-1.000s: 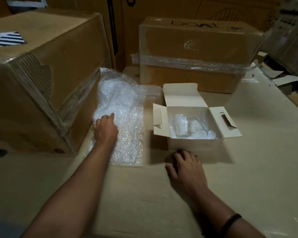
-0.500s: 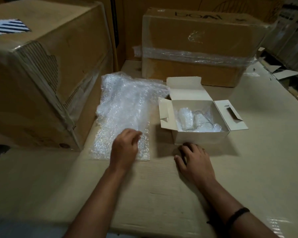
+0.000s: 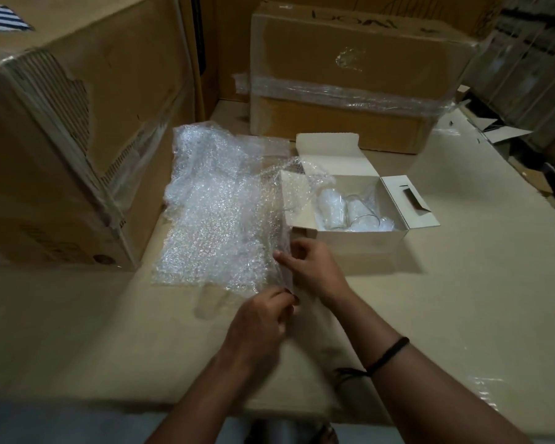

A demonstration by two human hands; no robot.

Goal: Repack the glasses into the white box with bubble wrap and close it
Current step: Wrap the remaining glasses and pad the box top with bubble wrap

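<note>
Both left hand (image 3: 263,318) and right hand (image 3: 311,267) are pinching clear bubble wrap sheet (image 3: 218,219) beside open white cardboard box (image 3: 359,243).

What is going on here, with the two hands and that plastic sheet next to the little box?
A person is packing glasses. The left hand and the right hand both pinch the near right edge of the bubble wrap, which lies on the cardboard surface left of the white box. The box stands open, lid and side flaps out, with the glasses lying inside. It is not closed yet.
</note>
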